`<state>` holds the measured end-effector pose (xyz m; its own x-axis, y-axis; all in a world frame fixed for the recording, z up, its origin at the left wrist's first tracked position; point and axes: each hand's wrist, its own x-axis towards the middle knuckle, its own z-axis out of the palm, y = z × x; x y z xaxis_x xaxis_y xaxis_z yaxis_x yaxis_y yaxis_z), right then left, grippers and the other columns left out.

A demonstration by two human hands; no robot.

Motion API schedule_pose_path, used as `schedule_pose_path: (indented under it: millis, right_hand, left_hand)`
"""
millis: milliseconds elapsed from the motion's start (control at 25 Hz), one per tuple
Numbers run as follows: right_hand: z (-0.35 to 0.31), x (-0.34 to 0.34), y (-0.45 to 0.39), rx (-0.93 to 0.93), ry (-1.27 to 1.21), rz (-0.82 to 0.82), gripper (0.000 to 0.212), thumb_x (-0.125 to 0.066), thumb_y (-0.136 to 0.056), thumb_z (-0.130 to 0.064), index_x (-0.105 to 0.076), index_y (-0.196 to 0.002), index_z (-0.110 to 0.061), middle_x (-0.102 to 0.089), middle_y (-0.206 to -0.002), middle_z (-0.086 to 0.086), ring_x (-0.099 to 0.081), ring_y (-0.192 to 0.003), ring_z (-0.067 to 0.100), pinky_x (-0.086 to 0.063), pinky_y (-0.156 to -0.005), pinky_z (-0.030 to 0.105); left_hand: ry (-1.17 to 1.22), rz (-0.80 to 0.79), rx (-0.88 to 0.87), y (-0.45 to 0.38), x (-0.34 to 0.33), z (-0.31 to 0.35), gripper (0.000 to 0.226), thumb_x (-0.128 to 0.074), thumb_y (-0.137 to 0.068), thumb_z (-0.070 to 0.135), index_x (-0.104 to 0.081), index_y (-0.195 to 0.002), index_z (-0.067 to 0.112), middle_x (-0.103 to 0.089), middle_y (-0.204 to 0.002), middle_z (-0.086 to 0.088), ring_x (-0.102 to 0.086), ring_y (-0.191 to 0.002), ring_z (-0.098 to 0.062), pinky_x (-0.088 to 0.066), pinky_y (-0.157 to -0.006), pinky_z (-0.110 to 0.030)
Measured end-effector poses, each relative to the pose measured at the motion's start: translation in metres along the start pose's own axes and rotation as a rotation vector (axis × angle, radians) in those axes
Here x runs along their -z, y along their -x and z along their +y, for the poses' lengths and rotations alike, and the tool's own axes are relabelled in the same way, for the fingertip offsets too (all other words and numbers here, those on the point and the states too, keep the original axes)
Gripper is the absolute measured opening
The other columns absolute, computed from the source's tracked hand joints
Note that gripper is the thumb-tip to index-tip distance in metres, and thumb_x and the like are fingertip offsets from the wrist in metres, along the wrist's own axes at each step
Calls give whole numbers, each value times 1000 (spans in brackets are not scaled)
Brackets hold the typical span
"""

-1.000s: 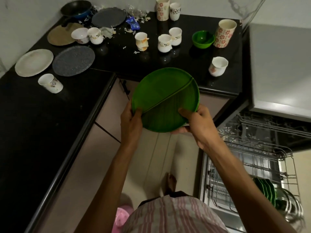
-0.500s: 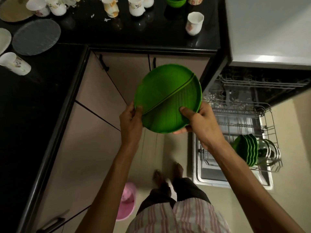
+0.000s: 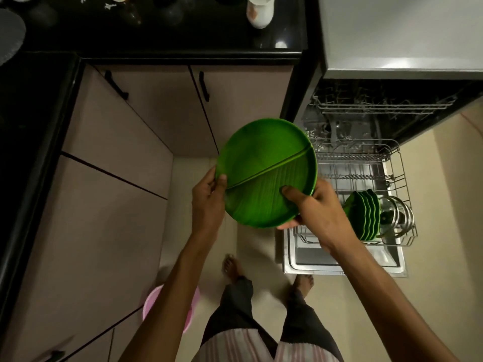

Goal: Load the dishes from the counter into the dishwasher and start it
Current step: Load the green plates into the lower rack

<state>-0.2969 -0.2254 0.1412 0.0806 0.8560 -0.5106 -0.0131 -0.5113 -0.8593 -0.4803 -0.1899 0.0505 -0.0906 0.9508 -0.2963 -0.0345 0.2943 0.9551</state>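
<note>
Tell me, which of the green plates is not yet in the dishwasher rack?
The large green plate held in both hands, left hand and right hand. The other green plates stand upright in the lower rack.

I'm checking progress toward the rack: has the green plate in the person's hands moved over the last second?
Yes. The green plate, held by both hands, has moved away from the black counter and to the right; it now overlaps the dishwasher's pulled-out lower rack.
</note>
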Motion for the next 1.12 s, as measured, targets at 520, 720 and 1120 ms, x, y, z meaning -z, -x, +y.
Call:
schedule_pose_path:
  millis: [520, 720, 1120]
  right_hand:
    - [153, 110, -65, -101, 71, 152, 21, -53, -96, -1, -58, -102, -21, -68, -98, 7, -71, -72, 24, -59, -51, 46]
    - [229, 138, -79, -131, 124, 213, 24, -52, -96, -3, -57, -118, -13, -67, -103, 10, -70, -73, 13, -55, -49, 24]
    - [327, 199, -79, -160, 414, 420, 20, -49, -92, -10, -48, -108, -21, -58, -69, 2, -54, -61, 17, -46, -56, 44]
  left_hand:
    - [-59, 17, 338, 6, -126, -170, 22, -49, -102, 20, -69, -107, 27, -74, -105, 2, -68, -104, -21, -50, -97, -52]
    - [-64, -2, 429, 15, -162, -238, 25, -50, -100, 12, -70, -99, 27, -75, -98, 5, -70, -98, -19, -53, -92, -44]
    - [-146, -127, 583, 21, -260, -362, 29, -49, -99, 5, -68, -111, 23, -75, -98, 3, -70, -94, -23, -56, -71, -32]
